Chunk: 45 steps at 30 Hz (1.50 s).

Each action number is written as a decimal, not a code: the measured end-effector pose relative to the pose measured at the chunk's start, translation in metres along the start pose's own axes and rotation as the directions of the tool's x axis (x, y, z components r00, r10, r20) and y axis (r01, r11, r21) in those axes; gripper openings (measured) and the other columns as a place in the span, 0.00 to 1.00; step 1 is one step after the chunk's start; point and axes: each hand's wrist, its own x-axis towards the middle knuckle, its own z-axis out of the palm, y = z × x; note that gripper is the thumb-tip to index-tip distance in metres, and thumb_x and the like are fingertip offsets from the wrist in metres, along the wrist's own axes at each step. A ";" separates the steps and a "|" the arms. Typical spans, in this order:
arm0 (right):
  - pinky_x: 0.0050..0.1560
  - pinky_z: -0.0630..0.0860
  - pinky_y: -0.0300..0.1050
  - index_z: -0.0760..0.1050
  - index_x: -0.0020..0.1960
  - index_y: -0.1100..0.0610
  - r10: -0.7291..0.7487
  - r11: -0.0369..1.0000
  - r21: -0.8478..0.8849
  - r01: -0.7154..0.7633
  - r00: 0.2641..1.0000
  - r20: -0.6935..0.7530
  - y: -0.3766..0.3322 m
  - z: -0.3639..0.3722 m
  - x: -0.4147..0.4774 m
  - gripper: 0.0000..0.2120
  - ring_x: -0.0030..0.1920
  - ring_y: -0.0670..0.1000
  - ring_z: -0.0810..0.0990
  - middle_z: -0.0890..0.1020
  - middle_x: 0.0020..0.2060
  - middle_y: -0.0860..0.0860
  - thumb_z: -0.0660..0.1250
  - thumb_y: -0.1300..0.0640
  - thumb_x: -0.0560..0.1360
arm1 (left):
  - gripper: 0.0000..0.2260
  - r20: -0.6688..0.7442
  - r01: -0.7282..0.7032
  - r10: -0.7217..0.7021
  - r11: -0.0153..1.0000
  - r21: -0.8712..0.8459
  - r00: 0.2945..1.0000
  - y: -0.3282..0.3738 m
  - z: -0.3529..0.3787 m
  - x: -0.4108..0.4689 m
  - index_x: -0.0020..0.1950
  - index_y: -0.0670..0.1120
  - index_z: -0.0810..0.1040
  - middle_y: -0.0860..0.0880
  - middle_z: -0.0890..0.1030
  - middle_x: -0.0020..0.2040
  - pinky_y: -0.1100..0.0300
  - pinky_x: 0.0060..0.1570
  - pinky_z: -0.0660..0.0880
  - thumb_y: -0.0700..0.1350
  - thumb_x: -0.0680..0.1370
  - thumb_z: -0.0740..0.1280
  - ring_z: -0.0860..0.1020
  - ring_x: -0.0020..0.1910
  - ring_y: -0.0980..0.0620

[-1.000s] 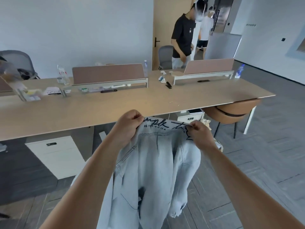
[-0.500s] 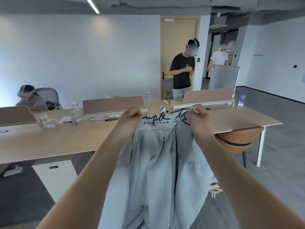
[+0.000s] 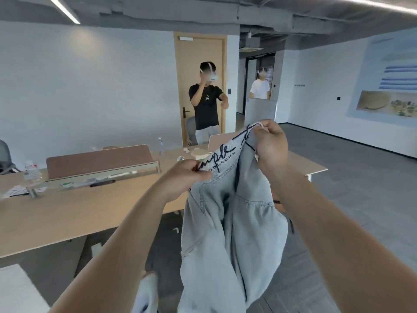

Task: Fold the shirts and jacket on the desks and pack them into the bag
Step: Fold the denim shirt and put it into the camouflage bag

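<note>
A pale blue denim jacket (image 3: 234,233) with black script on its collar hangs in the air in front of me, over the floor beside the long wooden desk (image 3: 74,213). My left hand (image 3: 187,175) pinches the collar's left end. My right hand (image 3: 270,145) grips the collar's right end and is higher, so the collar slants up to the right. The jacket's body and sleeves dangle below in loose folds. No bag and no shirts are in view.
The desk carries brown divider screens (image 3: 99,160), water bottles (image 3: 31,170), papers and small items. A person in a black shirt (image 3: 206,107) stands behind the desk by a wooden door. Another person in white (image 3: 260,86) stands in the far doorway. Grey floor stretches to the right.
My view has tilted upward and both hands have lifted the jacket higher. My right hand rose more than my left, slanting the collar.
</note>
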 end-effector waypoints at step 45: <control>0.50 0.66 0.45 0.74 0.44 0.50 0.014 0.984 0.142 -0.105 0.847 0.531 0.188 0.016 0.665 0.13 0.35 0.39 0.77 0.79 0.33 0.40 0.59 0.60 0.84 | 0.08 -0.415 -0.412 0.183 0.711 -0.570 0.891 0.060 0.062 0.689 0.48 0.51 0.78 0.55 0.82 0.46 0.48 0.52 0.69 0.41 0.83 0.62 0.80 0.50 0.58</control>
